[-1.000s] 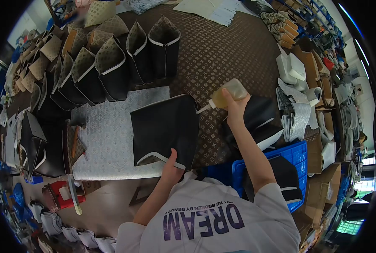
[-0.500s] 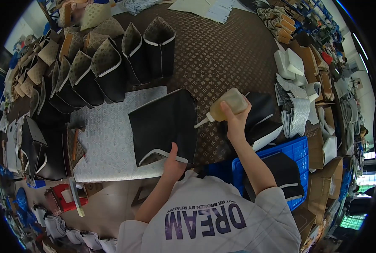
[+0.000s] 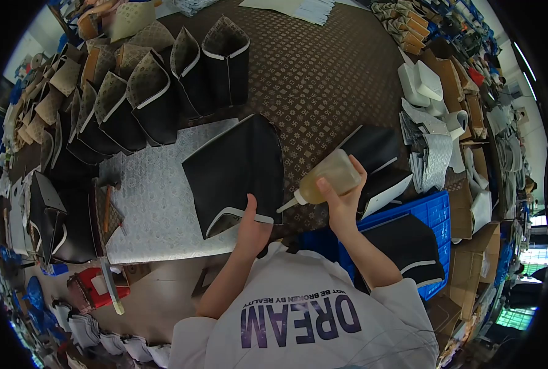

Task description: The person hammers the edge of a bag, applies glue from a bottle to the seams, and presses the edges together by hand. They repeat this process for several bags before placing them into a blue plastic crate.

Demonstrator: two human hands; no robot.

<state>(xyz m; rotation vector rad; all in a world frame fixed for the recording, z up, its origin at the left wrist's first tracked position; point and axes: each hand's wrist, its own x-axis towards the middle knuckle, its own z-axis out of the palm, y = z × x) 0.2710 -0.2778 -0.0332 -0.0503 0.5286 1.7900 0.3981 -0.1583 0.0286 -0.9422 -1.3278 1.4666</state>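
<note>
Pressing down on the near edge of the black bag panel [image 3: 234, 172], the left hand [image 3: 251, 230] is seen with its thumb laid over the white-trimmed border and its fingers closed under or against that edge, so the panel is pinned flat on the white patterned sheet [image 3: 151, 203] that covers part of the worktop [image 3: 323, 74]. To the right, the glue bottle [image 3: 326, 179] of yellowish liquid is gripped by the right hand [image 3: 341, 203], fingers wrapped fully round its body, with the nozzle tilted down and left towards the panel's near right corner, just beside the left thumb. A squeeze given too hard could lay a blob rather than a thin line, and glue could be spread onto the black face or the brown monogram fabric beneath. The thumb, being so near the nozzle, could be smeared. If the hold is loosened, the panel could slide and the bead be carried off the edge. Further right, more black pieces [image 3: 381, 166] lie beside a blue crate [image 3: 431, 224].
</note>
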